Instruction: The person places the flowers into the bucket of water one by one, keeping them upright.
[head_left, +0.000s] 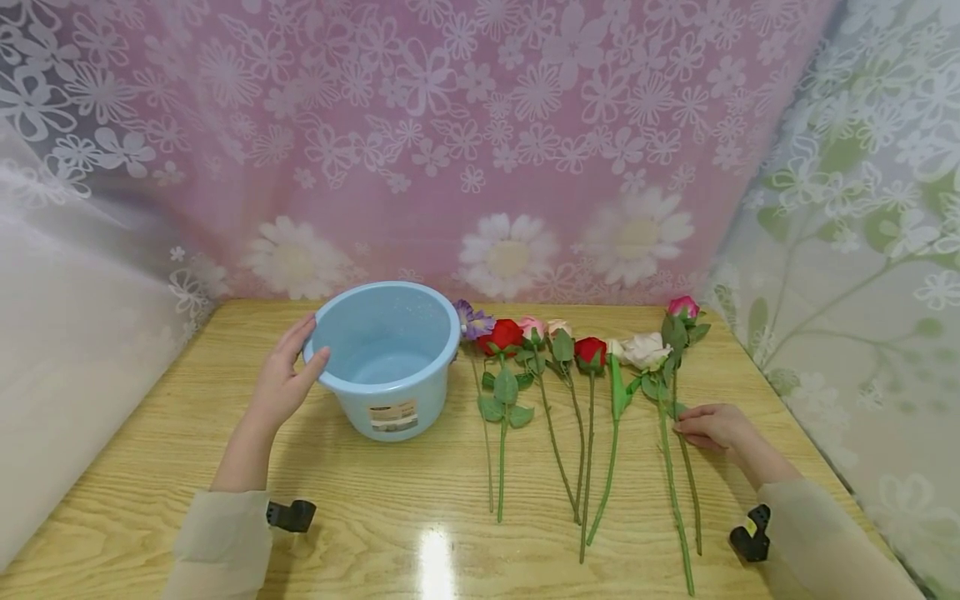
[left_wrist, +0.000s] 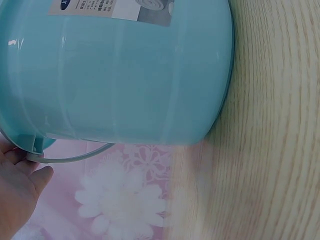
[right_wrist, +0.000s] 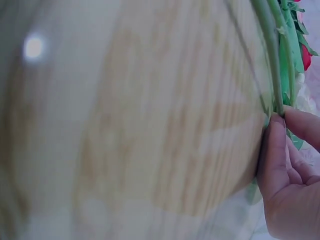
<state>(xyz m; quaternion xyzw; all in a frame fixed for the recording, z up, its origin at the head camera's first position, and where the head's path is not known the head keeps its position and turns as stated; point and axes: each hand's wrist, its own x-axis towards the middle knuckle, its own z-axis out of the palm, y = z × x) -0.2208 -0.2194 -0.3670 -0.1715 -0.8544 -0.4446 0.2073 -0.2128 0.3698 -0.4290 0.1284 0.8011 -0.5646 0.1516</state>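
A light blue plastic bucket (head_left: 393, 400) stands upright on the wooden table, a paper label on its side. My left hand (head_left: 281, 379) grips its left rim, the thumb near the front edge. In the left wrist view that hand (left_wrist: 20, 185) is beside the rim where the bucket's handle (left_wrist: 75, 157) joins. On the far right, my right hand (head_left: 716, 427) pinches the stem of a deep pink rose (head_left: 683, 307) between thumb and fingers. Its stem (head_left: 688, 475) lies along the table. Just left of it lies a white flower (head_left: 647, 351) with a long green stem.
More flowers lie side by side right of the bucket: two red roses (head_left: 501, 336) (head_left: 591, 352), a light pink rose (head_left: 532, 327), a peach one (head_left: 558, 327), a purple flower (head_left: 474, 320) and a green-leaved stem (head_left: 618, 392). Flowered curtains (head_left: 510, 167) border the table (head_left: 375, 533).
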